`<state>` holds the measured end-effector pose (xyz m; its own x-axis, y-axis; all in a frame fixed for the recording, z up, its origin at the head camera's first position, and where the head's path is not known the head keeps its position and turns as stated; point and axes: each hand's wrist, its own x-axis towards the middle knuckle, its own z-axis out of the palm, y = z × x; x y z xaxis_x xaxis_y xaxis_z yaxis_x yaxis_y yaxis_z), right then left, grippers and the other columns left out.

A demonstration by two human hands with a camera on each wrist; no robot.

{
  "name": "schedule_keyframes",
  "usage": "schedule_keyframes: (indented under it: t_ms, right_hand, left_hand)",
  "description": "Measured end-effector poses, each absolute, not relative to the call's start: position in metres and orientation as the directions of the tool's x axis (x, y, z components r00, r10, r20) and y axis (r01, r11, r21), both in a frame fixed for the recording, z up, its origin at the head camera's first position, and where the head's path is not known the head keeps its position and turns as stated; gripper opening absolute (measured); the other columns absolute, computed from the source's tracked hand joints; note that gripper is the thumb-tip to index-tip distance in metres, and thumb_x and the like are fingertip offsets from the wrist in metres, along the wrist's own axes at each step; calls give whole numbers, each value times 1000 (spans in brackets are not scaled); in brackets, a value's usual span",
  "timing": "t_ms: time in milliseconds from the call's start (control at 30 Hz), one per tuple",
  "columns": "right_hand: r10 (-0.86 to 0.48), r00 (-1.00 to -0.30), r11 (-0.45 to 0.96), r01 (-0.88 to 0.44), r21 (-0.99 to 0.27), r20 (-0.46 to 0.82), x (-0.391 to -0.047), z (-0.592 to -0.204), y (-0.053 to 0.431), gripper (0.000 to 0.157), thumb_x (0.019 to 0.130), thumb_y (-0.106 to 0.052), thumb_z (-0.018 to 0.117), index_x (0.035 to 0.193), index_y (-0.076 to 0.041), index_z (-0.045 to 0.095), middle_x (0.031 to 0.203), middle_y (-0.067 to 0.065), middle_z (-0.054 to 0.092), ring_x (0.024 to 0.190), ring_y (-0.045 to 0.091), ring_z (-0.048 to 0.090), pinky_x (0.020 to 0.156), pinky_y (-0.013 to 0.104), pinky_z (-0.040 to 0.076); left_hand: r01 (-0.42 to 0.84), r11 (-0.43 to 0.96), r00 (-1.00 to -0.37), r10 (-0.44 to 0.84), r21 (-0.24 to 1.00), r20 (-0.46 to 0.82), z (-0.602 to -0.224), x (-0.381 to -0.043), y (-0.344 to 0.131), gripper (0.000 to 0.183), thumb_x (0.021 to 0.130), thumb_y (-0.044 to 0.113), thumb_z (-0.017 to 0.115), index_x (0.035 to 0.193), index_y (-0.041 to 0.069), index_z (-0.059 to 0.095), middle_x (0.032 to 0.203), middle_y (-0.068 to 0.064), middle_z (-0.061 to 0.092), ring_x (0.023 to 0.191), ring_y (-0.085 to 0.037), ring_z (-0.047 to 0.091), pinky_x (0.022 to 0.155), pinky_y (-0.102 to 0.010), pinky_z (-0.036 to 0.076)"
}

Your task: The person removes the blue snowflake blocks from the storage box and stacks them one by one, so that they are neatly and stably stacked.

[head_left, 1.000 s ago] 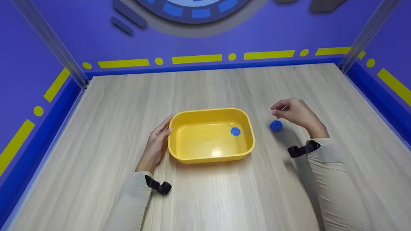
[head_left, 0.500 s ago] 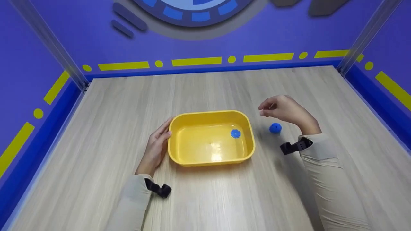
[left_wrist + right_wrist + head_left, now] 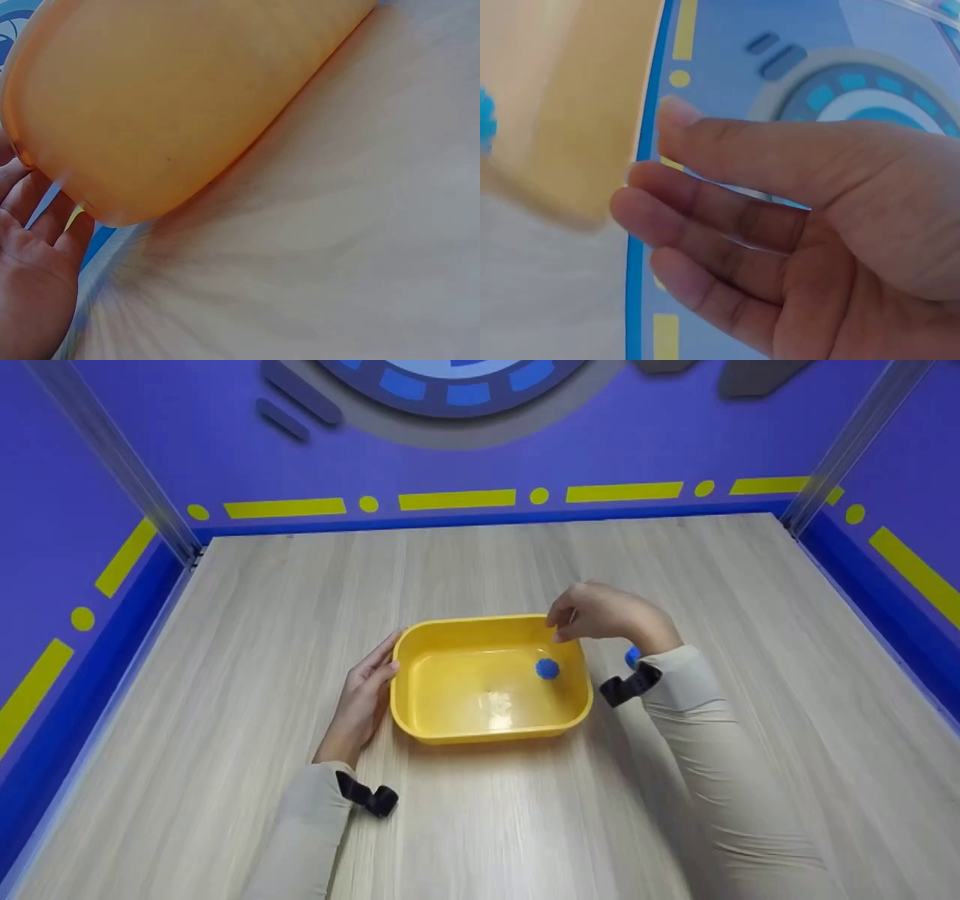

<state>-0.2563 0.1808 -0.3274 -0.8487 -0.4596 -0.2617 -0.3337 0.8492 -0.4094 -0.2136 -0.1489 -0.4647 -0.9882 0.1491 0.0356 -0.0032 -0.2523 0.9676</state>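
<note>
A yellow plastic tub (image 3: 450, 694) stands on the table. My left hand (image 3: 361, 697) grips its left end, the thumb at the rim and the fingers along the outer wall; the left wrist view shows these fingers (image 3: 49, 214) against the tub's side. Inside, toward the right end, lies a blue flower-shaped disc (image 3: 547, 668). My right hand (image 3: 600, 611) hovers over the tub's far right corner. In the right wrist view the thumb and loosely bent fingers (image 3: 697, 289) hold nothing. A second blue piece (image 3: 632, 657) lies right of the tub, mostly hidden behind my right wrist.
The tub and blue pieces are on a pale wood-grain table (image 3: 480, 825). Blue-purple walls (image 3: 480, 465) with yellow markings close off the back and both sides. A black strap with a camera (image 3: 631, 684) sits on the right wrist, another (image 3: 367, 795) on the left.
My right hand has moved left from above the blue piece on the table to the tub's far right corner. The left hand and the tub have stayed in place.
</note>
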Motion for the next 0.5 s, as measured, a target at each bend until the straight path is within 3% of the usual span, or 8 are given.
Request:
schedule_keyframes:
  t_ms: [100,500]
  right_hand:
    - [-440,-841,874,-321,-365,-316,-259,-330,165,29,87,-15,70,113,-3,70,106,13,70,93,26,63,88,41,56]
    - [-218,-811,952,-53,-302,-543,-262,-342,134,36,87,-20,70,122,-9,63,108,10,64,99,29,62,91,44,54]
  left_hand:
    - [-10,-253,-988,151,967,29,-465,-214,-149,51,98,7,47,148,7,37,155,-4,34,142,-18,34,109,-23,39]
    - [-15,-246,-990,141,969,20,-464,-214,-148,51,98,7,47,147,7,38,155,-5,34,142,-17,33,112,-26,36]
